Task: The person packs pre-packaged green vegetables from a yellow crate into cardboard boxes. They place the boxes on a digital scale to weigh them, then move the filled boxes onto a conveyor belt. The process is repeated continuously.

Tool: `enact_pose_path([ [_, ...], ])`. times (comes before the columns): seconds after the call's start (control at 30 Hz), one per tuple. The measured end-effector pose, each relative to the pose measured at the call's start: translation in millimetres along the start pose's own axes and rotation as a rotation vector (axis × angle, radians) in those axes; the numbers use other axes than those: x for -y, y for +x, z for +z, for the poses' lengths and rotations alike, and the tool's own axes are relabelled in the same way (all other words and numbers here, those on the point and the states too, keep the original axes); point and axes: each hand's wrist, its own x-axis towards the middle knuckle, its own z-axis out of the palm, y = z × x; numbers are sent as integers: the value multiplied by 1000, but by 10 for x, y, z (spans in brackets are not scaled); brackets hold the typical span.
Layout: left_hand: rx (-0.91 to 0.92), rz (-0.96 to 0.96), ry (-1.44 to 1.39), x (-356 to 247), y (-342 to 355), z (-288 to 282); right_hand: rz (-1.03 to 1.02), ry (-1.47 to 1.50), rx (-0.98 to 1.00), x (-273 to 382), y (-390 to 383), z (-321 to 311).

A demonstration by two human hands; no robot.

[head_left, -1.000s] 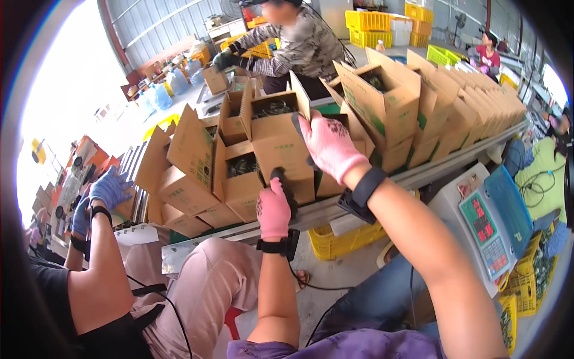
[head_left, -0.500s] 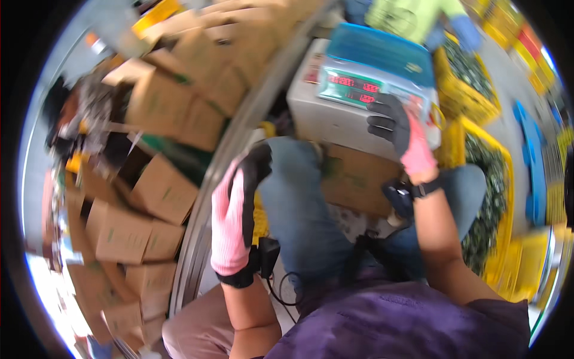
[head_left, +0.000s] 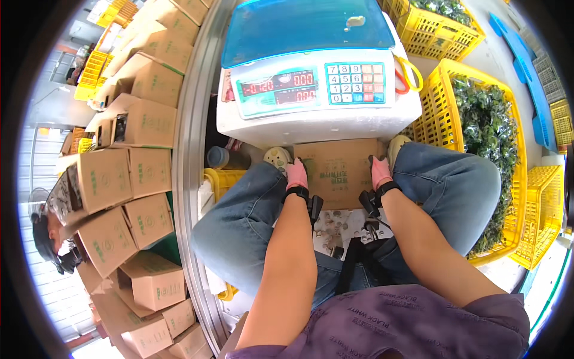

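A brown cardboard box lies low between my knees, in front of the white foam block. My left hand, in a pink glove with dark fingers, grips its left side. On the opposite side my right hand, gloved alike, holds the box's right edge. Both thumbs show at the near face; the other fingers are mostly hidden. Beyond the box, a digital scale with a blue pan and lit red figures stands on the white foam block.
Yellow crates filled with dark green leafy packs stand at the right. Left of a metal rail many cardboard boxes are piled. Scissors with yellow and red handles hang beside the scale. A lidded jar stands near my left shoe.
Both hands have moved down to the box, the right from the scale's front, the left from beside my left knee. The view has shifted, and the scale's figures have changed.
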Motion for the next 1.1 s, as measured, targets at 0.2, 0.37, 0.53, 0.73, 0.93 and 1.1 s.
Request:
enact_pose_path([
  [0.2,211,185,396,134,180,-31,-151,-126,38,-89,69,24],
  [0.37,-42,294,539,29,-7,-243,-219,77,-81,131,-84,36],
  [0.53,-8,450,549,-430,-404,-778,-204,121,-26,604,-284,-208],
  [0.73,401,660,-148,-664,-576,-1248,-299,526,124,997,-472,-480],
  [0.93,336,234,-409,-1093,-1015,-1413,-241,464,765,1222,-834,-1016],
  [1.1,289,280,-127,-1047,-1096,-1376,-353,654,786,1160,-1078,-1016],
])
